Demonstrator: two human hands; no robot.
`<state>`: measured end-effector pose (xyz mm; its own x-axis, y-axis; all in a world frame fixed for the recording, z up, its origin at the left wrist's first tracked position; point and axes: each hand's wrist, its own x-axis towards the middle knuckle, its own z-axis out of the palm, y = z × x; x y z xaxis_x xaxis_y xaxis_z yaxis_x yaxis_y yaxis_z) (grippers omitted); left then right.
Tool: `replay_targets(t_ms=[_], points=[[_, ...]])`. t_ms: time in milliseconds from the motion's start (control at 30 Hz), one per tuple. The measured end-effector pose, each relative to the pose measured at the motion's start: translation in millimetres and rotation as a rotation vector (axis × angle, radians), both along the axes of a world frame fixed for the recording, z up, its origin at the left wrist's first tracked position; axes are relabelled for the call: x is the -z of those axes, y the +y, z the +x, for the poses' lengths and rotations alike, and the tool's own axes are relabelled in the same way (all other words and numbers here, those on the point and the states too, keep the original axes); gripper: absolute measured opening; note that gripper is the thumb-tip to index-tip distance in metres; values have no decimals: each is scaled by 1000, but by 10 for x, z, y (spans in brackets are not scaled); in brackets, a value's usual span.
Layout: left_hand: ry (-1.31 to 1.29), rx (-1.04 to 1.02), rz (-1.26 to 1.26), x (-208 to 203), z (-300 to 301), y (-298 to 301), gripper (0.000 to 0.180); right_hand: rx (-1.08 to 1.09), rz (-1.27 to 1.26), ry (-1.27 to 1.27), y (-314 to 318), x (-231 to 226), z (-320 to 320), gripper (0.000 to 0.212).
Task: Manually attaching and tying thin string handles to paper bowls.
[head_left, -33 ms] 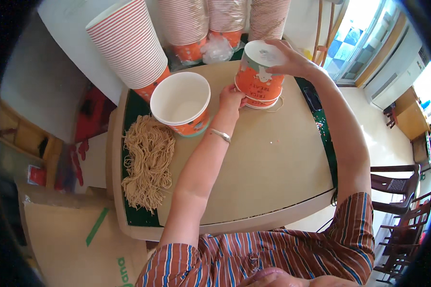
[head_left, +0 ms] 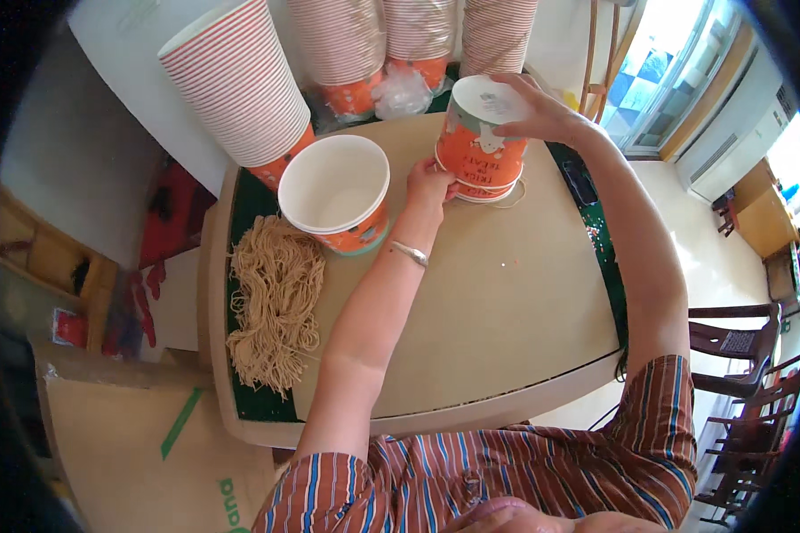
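At the far right part of the table stands an orange paper bucket (head_left: 480,155), upside down with its white base up. A second rim shows below its own, so at least two seem nested. My right hand (head_left: 547,114) grips the base edge from above, fingers spread across it. Low on the left side, my left hand (head_left: 431,182) has its fingers closed at the rim; its fingertips are partly hidden. A thin cord (head_left: 520,195) loops out beside the rim. Left of my left forearm is an upright white-lined paper bucket (head_left: 336,182), with a doubled rim.
A bundle of beige cords (head_left: 276,306) lies on the table's left edge. Behind it leans a tall stack of paper buckets (head_left: 236,84); wrapped stacks (head_left: 338,44) line the back. A dark phone (head_left: 580,182) rests at the right edge. A cardboard box (head_left: 142,444) stands lower left.
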<state>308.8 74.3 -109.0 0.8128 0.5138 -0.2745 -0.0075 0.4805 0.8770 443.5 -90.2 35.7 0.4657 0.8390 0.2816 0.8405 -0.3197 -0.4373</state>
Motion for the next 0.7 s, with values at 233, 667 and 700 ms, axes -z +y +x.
replay_targets(t_ms=[233,667,700], points=[[19,10,24,40,-23,-102,50,-62,-59,13,3,-56,21,95],[152,33,329,160,-81,-78,45,-69,-175,42,18,138,99,87],[152,41,330,170,-81,-109,45,-67,-210,21,-12,152,114,83]])
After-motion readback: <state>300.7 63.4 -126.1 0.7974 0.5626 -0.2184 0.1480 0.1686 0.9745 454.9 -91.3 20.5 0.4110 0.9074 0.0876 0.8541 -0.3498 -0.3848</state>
